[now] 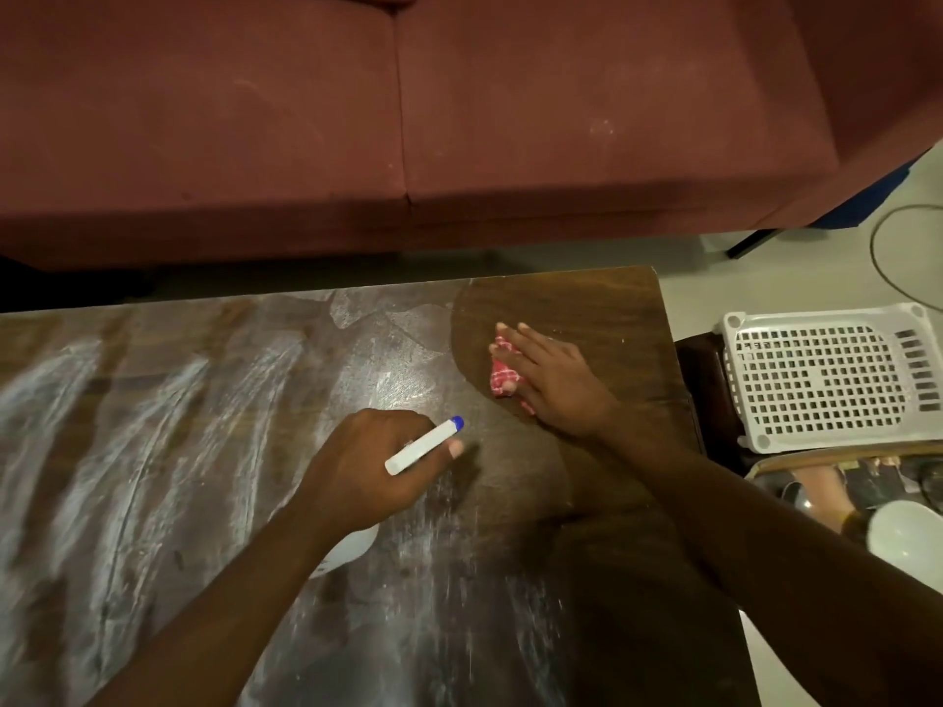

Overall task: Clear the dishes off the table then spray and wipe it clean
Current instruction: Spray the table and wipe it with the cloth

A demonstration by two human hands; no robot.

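The dark wooden table [587,308] carries white streaks over its left and middle parts, and a darker patch at its far right corner. My right hand [553,377] presses a red-and-white checked cloth [502,372] flat on that dark patch, fingers straight. My left hand [375,464] grips a white spray bottle [421,447] with a blue nozzle tip, held above the table's middle. The bottle's white body [352,551] shows under my wrist.
A dark red sofa [408,119] runs along the far side of the table. To the right stands a white perforated plastic basket [826,375], with a white bowl [906,533] and other dishes below it. A cable [883,267] loops on the pale floor.
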